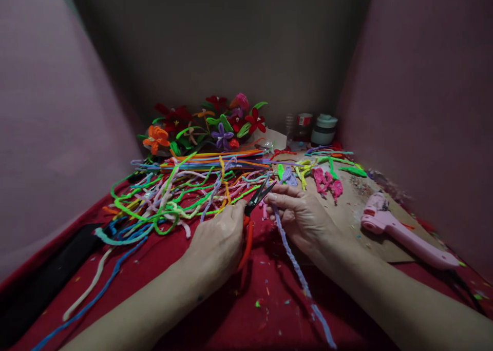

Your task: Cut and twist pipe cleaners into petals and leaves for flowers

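My left hand [217, 240] is closed round the red handles of a pair of cutters [252, 212], whose black jaws point up and to the right. My right hand [302, 215] pinches a long lilac pipe cleaner [296, 269] close to the jaws; the rest of it trails down toward me over the red cloth [215, 310]. Just beyond the fingers lies a small lilac twisted piece [288, 176].
A tangle of coloured pipe cleaners [169, 197] spreads to the left. Finished pipe-cleaner flowers [208, 125] stand at the back. A pink glue gun [404, 235] lies on brown cardboard [358, 212] at right, with pink pieces [327, 181] and jars [323, 129] behind. Walls close in on both sides.
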The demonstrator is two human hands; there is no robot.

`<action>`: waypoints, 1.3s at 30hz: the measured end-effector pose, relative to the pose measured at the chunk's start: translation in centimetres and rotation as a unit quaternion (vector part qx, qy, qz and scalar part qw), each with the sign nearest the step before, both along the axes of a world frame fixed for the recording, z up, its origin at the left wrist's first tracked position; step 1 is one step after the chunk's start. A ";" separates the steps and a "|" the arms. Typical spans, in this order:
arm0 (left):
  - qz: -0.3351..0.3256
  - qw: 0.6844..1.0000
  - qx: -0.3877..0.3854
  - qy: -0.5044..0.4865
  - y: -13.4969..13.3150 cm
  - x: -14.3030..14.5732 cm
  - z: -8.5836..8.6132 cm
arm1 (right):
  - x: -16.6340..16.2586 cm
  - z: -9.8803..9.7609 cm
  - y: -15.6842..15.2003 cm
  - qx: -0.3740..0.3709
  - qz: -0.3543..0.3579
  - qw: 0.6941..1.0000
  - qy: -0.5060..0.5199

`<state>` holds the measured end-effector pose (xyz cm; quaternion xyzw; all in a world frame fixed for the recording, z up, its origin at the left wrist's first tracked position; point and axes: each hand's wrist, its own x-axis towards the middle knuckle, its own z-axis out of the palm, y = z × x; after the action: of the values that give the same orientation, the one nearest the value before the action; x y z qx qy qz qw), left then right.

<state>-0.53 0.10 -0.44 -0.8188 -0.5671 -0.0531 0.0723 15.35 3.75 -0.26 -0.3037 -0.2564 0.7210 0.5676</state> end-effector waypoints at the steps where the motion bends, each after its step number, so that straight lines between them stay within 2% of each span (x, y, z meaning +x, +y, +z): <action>1: 0.000 1.000 0.002 0.002 0.0 0.0 0.0 | 0.0 0.0 0.0 0.001 0.001 1.000 -0.003; 13: -0.013 1.000 -0.011 0.005 -0.1 0.3 -0.1 | -0.4 -0.9 -0.1 0.081 -0.048 0.993 -0.075; 22: -0.001 0.998 -0.004 0.062 -0.1 0.4 -0.1 | -0.4 -1.2 0.0 0.155 -0.075 0.977 -0.126; 31: 0.010 0.995 -0.029 0.094 -0.1 0.8 0.1 | -0.4 -1.5 0.0 0.177 -0.090 0.970 -0.142; 39: 0.001 0.997 -0.072 0.036 -0.3 0.7 0.1 | -0.5 -1.9 0.3 0.180 -0.093 0.970 -0.131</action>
<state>0.14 -0.22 -0.30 -0.8226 -0.5674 0.0177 0.0340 14.86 4.01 -2.16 -0.3109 -0.4250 0.5611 0.6387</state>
